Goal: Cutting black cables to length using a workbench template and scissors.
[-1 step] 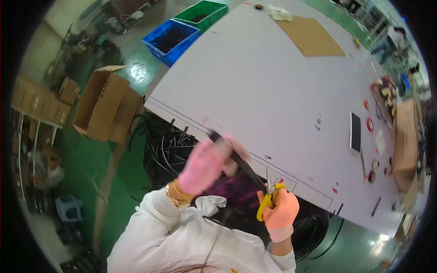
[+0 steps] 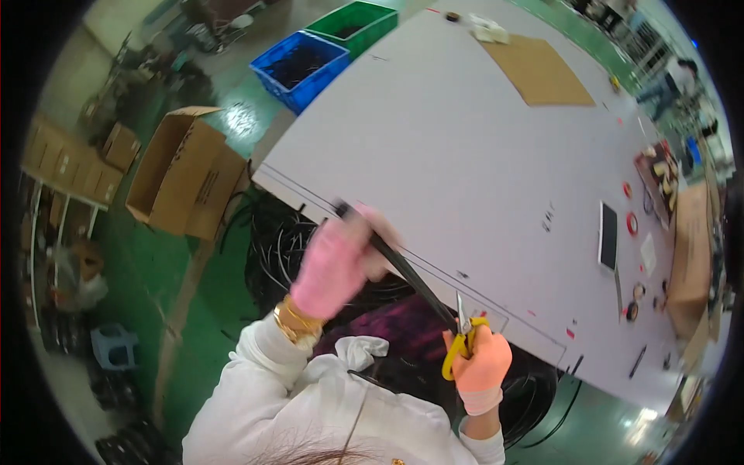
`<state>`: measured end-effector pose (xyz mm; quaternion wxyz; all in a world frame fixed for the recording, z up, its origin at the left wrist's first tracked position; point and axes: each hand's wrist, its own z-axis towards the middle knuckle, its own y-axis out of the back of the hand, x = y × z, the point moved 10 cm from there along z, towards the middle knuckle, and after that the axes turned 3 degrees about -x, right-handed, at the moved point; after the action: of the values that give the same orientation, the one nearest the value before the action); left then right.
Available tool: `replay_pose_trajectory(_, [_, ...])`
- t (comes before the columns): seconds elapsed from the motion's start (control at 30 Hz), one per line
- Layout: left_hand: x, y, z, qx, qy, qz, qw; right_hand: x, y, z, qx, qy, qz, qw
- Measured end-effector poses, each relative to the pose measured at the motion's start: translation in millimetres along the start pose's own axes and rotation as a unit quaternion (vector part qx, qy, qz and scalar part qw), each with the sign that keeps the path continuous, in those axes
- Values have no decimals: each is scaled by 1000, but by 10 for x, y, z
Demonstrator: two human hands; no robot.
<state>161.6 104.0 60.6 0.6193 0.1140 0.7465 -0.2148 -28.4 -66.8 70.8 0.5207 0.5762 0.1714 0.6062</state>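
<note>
In a pink fingerless-looking glove, my left hand (image 2: 329, 267) is closed around the upper part of a long black tube or cable bundle (image 2: 412, 277). The hand is a little blurred. Its far end pokes out beyond my fingers over the table edge. An orange glove covers my right hand (image 2: 482, 366), which grips yellow-handled scissors (image 2: 452, 359) with the short blades pointing up and away. The near end of the black piece meets the scissors and my right fingers; whether those fingers also pinch it, I cannot tell.
The white table (image 2: 434, 155) carries a cardboard sheet (image 2: 539, 71), a dark-screened phone or tablet (image 2: 608, 236) and red tape rolls (image 2: 632, 225). Black cables (image 2: 531, 387) hang below its near edge. An open carton (image 2: 182, 174) and a blue bin (image 2: 298, 70) stand left.
My left hand has moved up and to the left, away from my right hand, with the black piece still in it. The view has shifted slightly; the scissors stay in my right hand.
</note>
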Motion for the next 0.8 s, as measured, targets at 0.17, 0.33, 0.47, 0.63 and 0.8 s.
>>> replay_pose_trajectory(0.17, [117, 1819, 672, 26, -61, -462, 884, 379, -298, 258, 69, 112, -25, 991])
replay_pose_trajectory(0.33, [-115, 2525, 294, -461, -279, 319, 779, 576, -747, 439, 134, 200, -77, 968])
replay_pose_trajectory(0.47, [-416, 1520, 362, -194, -398, 406, 799, 495, -822, 517, 178, 190, -112, 959])
replay_pose_trajectory(0.63, [-104, 1299, 563, -152, -359, 541, 745, 372, -907, 628, 184, 160, -105, 964])
replay_pose_trajectory(0.8, [-76, 1490, 613, -184, -343, 530, 754, 532, -1000, 726, 201, 188, -131, 952])
